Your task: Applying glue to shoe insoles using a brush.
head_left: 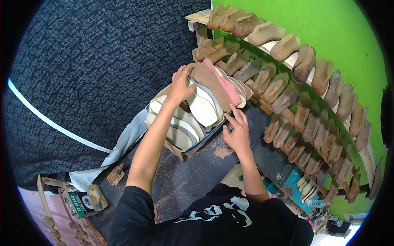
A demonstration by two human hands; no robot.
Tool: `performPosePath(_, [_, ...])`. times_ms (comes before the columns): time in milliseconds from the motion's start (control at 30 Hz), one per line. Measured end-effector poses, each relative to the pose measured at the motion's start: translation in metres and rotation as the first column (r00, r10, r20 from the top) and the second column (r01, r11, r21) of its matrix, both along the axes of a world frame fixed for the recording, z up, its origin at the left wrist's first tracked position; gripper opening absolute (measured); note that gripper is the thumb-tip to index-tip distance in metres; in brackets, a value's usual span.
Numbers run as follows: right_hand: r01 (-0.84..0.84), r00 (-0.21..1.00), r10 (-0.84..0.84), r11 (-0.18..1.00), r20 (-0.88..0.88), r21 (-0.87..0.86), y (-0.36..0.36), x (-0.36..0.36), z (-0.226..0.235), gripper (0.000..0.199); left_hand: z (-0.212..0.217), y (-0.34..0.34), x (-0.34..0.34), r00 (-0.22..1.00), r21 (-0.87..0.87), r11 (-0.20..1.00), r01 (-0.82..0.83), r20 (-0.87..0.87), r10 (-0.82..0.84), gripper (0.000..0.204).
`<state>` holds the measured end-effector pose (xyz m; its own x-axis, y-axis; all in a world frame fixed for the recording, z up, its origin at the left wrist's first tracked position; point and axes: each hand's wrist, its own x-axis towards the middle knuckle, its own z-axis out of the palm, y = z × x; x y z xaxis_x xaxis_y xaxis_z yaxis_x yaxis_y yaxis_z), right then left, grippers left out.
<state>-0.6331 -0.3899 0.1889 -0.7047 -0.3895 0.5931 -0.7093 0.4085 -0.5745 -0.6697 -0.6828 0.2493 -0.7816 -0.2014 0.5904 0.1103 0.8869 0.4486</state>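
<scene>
- Your left hand [180, 87] is curled over the top of a stack of shoe soles [211, 88], fingers pressed onto the upper edge of the white sole [203, 107] at the front of that stack.
- Your right hand [237, 132] is spread, fingers fanned and pointing up toward the lower edge of the same stack; the fingertips [234, 110] lie just beside the white sole, and you cannot tell whether they touch it.
- The stack leans upright in a cardboard box [193, 148] set on the dark bench [193, 176]; behind the white sole stand a brown sole [211, 80] and a pink one [225, 84].
- More cream soles [176, 127] lie flat in the near part of the box, under your left forearm.
- A patch of sawdust [223, 151] lies on the bench just below your right hand.
- Rows of wooden shoe lasts [287, 88] fill slanted racks against the green wall [328, 28] to your right.
- A small wooden block [116, 175] sits near the bench's left edge, well apart from both hands.
- A dark patterned cloth [94, 61] hangs to the left.
</scene>
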Motion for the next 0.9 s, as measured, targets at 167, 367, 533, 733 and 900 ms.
performPosePath(167, [-0.091, 0.992, 0.088, 0.995, 0.088, 0.035, 0.001, -0.007, -0.002, 0.047, -0.005, -0.026, -0.013, 0.991, 0.036, 0.996, 0.076, 0.108, -0.08, 0.057])
performPosePath(367, [-0.111, 0.992, 0.122, 0.966, 0.031, -0.234, 0.004, 0.022, 0.021, 0.044, 0.042, -0.001, 0.053, 0.998, 0.198, 0.98, -0.003, -0.064, 0.016, 0.043])
performPosePath(533, [-0.192, 0.978, 0.209, 0.931, 0.024, -0.31, -0.007, 0.073, 0.018, 0.035, 0.016, -0.008, 0.185, 0.969, 0.509, 0.86, -0.036, -0.191, 0.154, 0.035])
performPosePath(733, [-0.421, 0.876, 0.455, 0.883, 0.159, -0.209, -0.047, 0.144, -0.032, 0.024, -0.102, 0.003, 0.402, 0.875, 0.878, 0.385, -0.283, 0.071, 0.479, 0.023])
performPosePath(900, [-0.65, 0.563, 0.572, 0.752, 0.596, -0.107, -0.087, 0.24, -0.097, 0.035, -0.186, 0.043, 0.575, 0.701, 0.827, 0.108, -0.552, 0.391, 0.597, 0.022])
